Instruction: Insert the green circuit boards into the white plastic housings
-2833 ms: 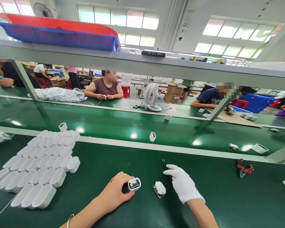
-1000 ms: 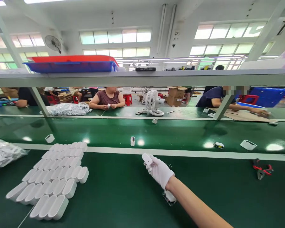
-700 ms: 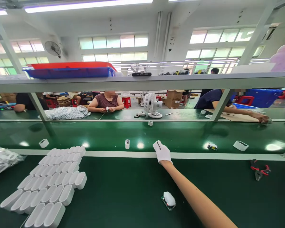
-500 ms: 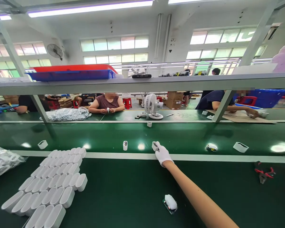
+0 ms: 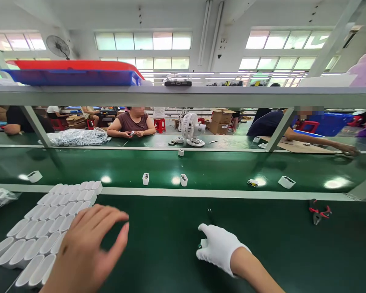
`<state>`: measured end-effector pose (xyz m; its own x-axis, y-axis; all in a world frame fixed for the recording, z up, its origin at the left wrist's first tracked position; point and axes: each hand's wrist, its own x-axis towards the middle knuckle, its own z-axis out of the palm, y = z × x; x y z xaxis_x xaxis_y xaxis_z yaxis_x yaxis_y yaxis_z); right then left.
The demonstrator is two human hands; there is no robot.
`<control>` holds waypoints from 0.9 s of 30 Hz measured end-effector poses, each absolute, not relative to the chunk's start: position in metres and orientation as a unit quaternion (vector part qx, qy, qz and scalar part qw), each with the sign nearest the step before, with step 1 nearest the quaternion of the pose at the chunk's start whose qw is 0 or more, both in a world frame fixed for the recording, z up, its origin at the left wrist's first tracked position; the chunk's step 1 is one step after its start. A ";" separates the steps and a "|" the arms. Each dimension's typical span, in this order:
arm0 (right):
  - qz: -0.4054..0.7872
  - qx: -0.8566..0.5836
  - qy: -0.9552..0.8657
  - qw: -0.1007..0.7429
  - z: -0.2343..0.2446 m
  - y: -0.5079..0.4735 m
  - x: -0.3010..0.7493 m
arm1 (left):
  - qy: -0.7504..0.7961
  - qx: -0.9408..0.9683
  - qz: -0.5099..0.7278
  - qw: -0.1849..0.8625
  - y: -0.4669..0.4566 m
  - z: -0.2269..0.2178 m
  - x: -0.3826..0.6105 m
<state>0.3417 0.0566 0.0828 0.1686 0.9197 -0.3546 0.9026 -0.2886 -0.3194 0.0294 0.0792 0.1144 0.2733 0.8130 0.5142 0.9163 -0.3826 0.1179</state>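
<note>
My right hand [image 5: 220, 246], in a white glove, is over the front work surface with its fingers closed round a small circuit board [image 5: 199, 246]. Only a green edge of the board shows; the glove hides the rest. Two thin shiny prongs [image 5: 210, 211] on something dark stick out just beyond the glove. My left hand [image 5: 88, 244], bare, hovers with thumb and fingers apart and nothing between them. It partly covers rows of white oval cases [image 5: 33, 230] with open tops. On the green belt beyond, a white housing [image 5: 183, 180] with parts inside stands upright.
More white housings [image 5: 145, 179] [image 5: 286, 182] and a small yellow-and-white part [image 5: 253, 182] lie along the belt. Red-handled pliers [image 5: 319, 211] rest at right. A shelf beam [image 5: 183, 98] crosses above. Co-workers sit opposite, near a white fan [image 5: 191, 128].
My right hand has let go of the white housing on the belt and come back to the circuit board. My left hand has entered view. The whole view has shifted slightly.
</note>
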 end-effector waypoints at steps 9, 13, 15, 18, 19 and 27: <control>0.296 -0.719 -0.583 0.235 0.048 0.054 0.326 | -0.663 -0.706 -0.027 0.248 0.108 0.047 0.008; 0.296 -0.705 -0.604 0.224 0.040 0.049 0.329 | -0.683 -0.701 -0.021 0.205 0.110 0.056 0.015; 0.314 -0.679 -0.624 0.229 0.036 0.049 0.331 | -0.660 -0.741 -0.027 0.121 0.113 0.061 0.029; 0.347 -0.659 -0.620 0.246 0.034 0.050 0.334 | -0.589 -0.803 -0.048 -0.070 0.111 0.065 0.064; 0.343 -0.664 -0.617 0.248 0.035 0.050 0.334 | -0.561 -0.815 -0.050 -0.136 0.109 0.065 0.076; 0.251 -0.719 -0.609 0.221 0.033 0.054 0.326 | -0.526 -0.752 -0.224 -0.329 0.092 0.016 0.108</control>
